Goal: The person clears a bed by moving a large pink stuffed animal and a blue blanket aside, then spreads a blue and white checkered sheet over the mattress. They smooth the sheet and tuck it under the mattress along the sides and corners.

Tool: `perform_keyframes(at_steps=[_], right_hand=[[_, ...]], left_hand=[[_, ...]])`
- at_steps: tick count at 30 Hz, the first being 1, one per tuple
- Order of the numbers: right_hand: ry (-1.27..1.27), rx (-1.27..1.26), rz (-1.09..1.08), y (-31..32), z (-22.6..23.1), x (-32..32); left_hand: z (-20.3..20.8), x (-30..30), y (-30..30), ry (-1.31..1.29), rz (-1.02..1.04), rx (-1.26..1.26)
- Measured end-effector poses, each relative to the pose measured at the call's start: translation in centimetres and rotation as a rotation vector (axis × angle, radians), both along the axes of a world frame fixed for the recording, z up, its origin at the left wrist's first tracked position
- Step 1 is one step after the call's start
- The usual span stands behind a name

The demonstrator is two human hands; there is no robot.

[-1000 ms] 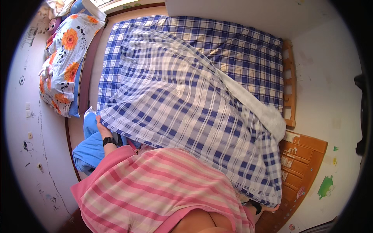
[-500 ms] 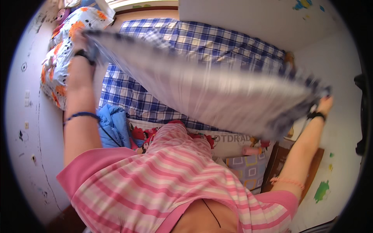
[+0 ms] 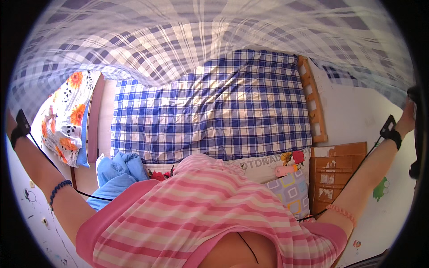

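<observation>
A thin blue-and-white plaid sheet is spread in the air ahead of me, billowing across the whole top of the view. My left hand, cut off by the dark rim, is raised far out to the left at one side of the cloth. Out to the right, my right hand is closed on the sheet's other side, its fingers partly hidden at the rim. Below the raised cloth lies a bed covered with a darker blue-and-white plaid bedsheet, somewhat wrinkled. The bed's far edge is hidden behind the raised sheet.
Bedding with orange flowers is piled at the left. A light-blue padded cloth lies near me, and a pink bottle rests by a grey square-patterned cushion. Wooden rails and a brown wooden panel stand at the right.
Both hands have spread wider apart. The sheet, earlier a blurred band stretched low between them, has swung up and opened out, showing more of the bed beneath.
</observation>
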State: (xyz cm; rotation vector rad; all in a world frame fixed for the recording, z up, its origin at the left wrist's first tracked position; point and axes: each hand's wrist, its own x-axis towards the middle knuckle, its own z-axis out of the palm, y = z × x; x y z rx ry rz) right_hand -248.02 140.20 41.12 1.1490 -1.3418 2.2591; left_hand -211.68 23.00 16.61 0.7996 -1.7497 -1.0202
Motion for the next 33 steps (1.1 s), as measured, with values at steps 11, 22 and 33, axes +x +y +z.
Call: perform_keyframes(at_steps=[11,22,33], right_hand=[[-0.859,-0.107,-0.793,-4.4,-25.3,11.8],[-1.158,0.265,-1.114,8.2,-33.7,6.7],[-1.157,0.189,-1.093,0.4,-23.2,3.9]], left_hand=[[-16.2,11.2,-0.7,-0.068,0.155,0.273],[-23.6,13.3,4.6,-0.079,0.103,0.511],[-16.4,10.0,9.2,-0.44,0.189,0.543]])
